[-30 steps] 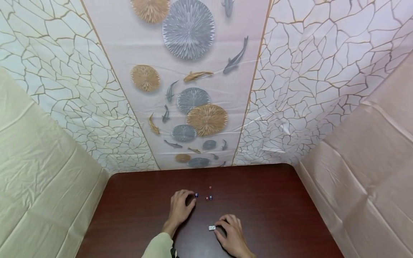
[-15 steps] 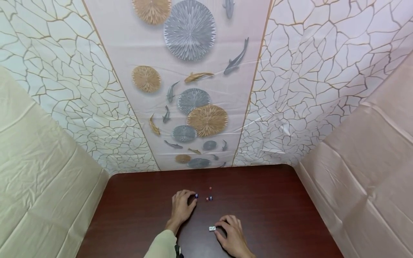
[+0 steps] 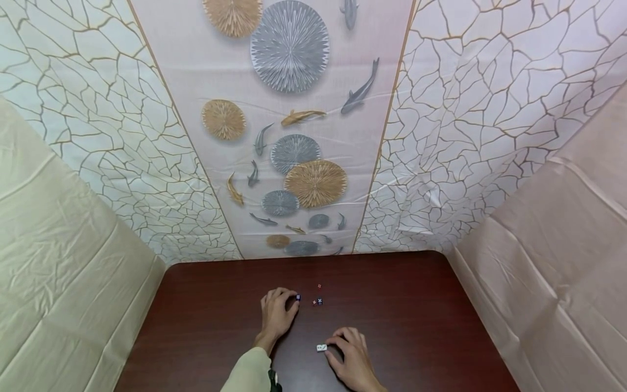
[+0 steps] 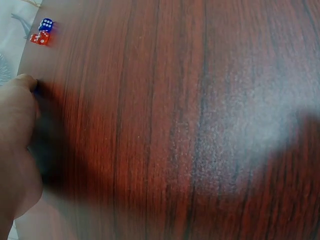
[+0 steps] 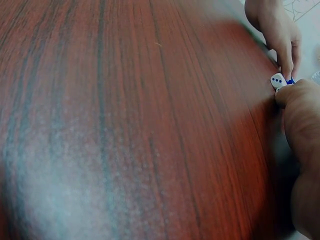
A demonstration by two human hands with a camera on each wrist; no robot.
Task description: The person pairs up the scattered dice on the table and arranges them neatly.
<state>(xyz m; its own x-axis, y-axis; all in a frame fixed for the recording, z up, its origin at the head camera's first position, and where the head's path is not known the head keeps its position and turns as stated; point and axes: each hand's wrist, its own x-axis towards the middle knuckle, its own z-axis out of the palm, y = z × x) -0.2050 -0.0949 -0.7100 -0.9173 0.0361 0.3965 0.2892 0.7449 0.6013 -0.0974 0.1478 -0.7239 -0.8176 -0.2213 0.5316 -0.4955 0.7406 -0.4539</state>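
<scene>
At the middle of the table, my left hand (image 3: 277,313) pinches a small blue die (image 3: 297,297) between thumb and index finger; in the left wrist view the hand mostly hides it. Nearer the front, my right hand (image 3: 354,356) has its curled thumb and index fingertips at the right end of white dice (image 3: 321,347), which look like two set side by side. The right wrist view shows one white die (image 5: 278,80) with blue pips, partly covered by the thumb. Right of my left hand lie a second blue die (image 3: 320,301) and a red die (image 3: 314,302) beside it.
Another red die (image 3: 319,286) lies a little farther back. The dark wood table (image 3: 401,305) is bounded by a patterned cloth (image 3: 421,179) behind and beige cloth walls (image 3: 548,261) at the sides.
My left forearm has shifted slightly right, and its thumb has come in closer to the blue die. The right hand and the white dice have hardly moved.
</scene>
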